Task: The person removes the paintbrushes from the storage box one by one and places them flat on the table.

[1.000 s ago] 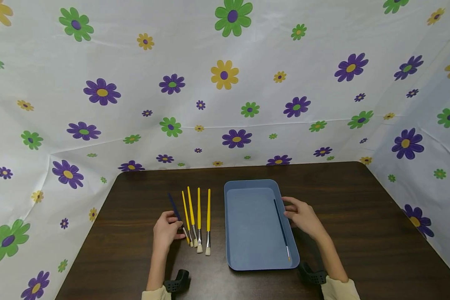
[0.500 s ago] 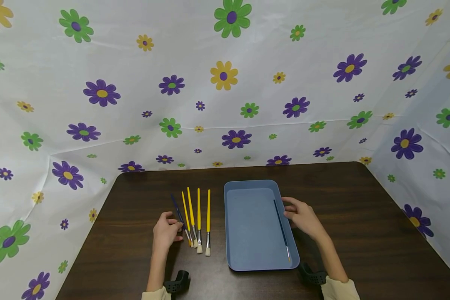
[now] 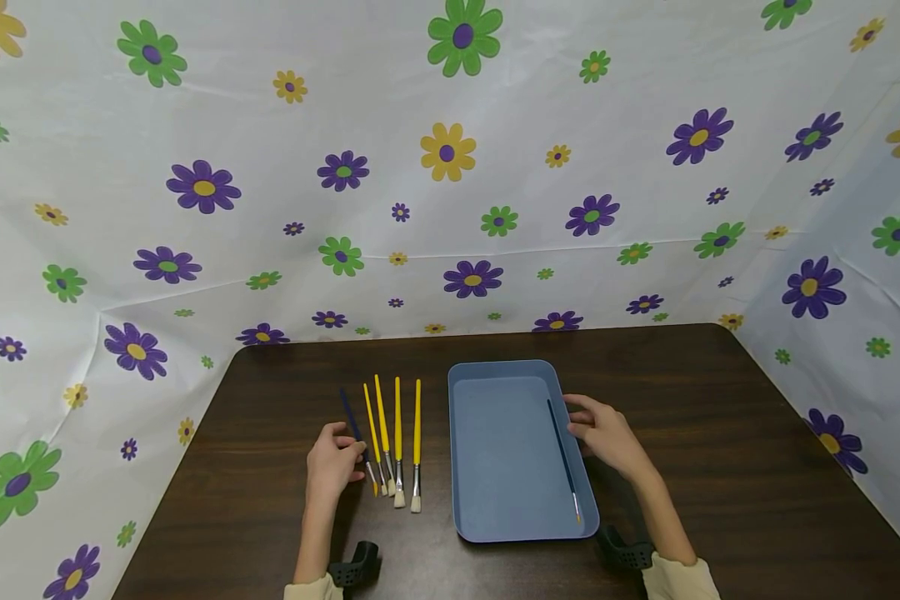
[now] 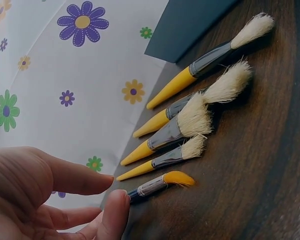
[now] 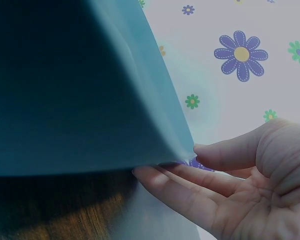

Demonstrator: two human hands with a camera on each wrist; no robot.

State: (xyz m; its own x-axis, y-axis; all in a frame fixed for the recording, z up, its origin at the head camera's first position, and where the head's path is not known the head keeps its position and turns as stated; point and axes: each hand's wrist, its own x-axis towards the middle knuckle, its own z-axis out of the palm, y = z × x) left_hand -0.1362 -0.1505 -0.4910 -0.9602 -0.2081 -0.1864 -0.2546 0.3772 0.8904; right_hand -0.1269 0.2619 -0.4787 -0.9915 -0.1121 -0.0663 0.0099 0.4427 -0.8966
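Observation:
Beside the row of paintbrushes, the thumb and fingers of my left hand (image 3: 332, 460) pinch the blue handle of an orange-tipped paintbrush (image 3: 351, 417). In the left wrist view, this paintbrush (image 4: 152, 186) points its bristles away from my thumb, and part of its handle is hidden behind the thumb. Several yellow-handled paintbrushes (image 3: 417, 421) with pale bristles lie to its right. My right hand (image 3: 607, 433) touches the right rim of a blue-grey tray (image 3: 495, 433), its fingers fairly straight. Inside the tray lies a thin dark-handled paintbrush (image 3: 558, 433), near the right wall.
Everything rests on a dark wooden table (image 3: 270, 400). A white flowered cloth (image 3: 390, 192) hangs behind it and along both sides. A black strap mount (image 3: 354, 562) sits at the left wrist, and another wrist mount (image 3: 624, 548) at the right.
The blue-handled paintbrush shifted slightly right toward the yellow ones, then back left, its bristles now angled a little away from them. The right hand and the tray stay put.

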